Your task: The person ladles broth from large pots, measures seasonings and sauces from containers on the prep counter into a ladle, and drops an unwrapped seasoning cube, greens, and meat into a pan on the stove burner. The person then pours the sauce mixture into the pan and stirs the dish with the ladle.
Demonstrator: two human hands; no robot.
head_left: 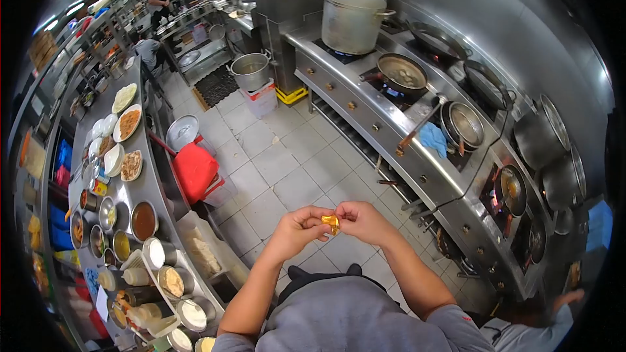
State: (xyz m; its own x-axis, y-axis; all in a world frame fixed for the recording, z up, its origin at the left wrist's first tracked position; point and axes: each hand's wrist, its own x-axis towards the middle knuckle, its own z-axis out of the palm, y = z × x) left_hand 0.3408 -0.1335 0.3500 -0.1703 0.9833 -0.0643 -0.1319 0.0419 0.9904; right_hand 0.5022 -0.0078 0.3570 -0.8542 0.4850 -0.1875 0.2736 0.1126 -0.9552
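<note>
The left hand (298,229) and right hand (362,221), fingers curled, pinch a small golden thing (331,223) left of the stove (391,133); a loose pinch could drop it onto the floor (274,163).

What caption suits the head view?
Both hands pinch a small gold wrapper above a tiled floor, between counter and stove.

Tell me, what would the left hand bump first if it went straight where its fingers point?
The left hand would likely meet the shiny gold thing first, then the right hand; exact depth is unclear.
</note>
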